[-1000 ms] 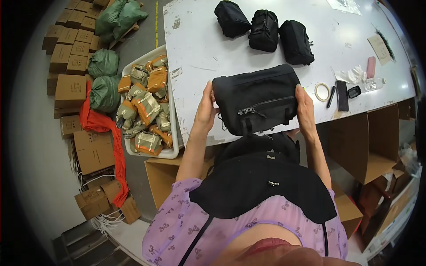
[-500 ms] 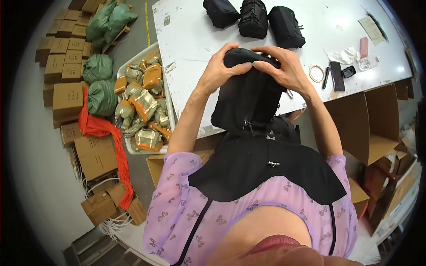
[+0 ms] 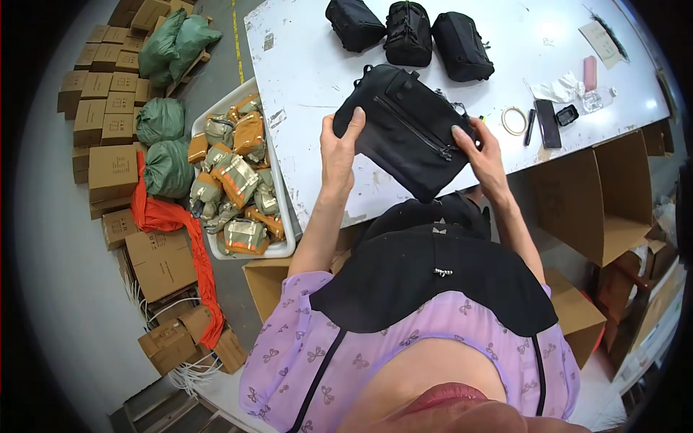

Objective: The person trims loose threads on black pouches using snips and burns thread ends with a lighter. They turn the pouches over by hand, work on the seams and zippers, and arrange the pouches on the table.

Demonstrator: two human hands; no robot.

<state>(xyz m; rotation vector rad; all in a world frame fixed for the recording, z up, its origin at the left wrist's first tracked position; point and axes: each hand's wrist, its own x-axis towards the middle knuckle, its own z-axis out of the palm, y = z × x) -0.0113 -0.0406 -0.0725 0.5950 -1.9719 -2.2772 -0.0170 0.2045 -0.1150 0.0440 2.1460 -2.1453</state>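
Observation:
A black zippered bag is held up between my two hands at the near edge of the white table, tilted, with its zipper running diagonally across the face toward me. My left hand grips its left side, thumb on the front and fingers behind. My right hand pinches the right side close to the zipper's end, thumb also in front. Beyond it on the table, a black bag, another black bag with straps and a third black bag stand in a row.
On the white table lie a phone, a black pen, a tape ring and a plastic bottle. Left is a white bin of orange-and-green bags. Cardboard boxes and green sacks line the wall; an open carton is right.
The black bag has been turned so its zippered face shows. My hands have moved apart, from its top edge to its left and right sides.

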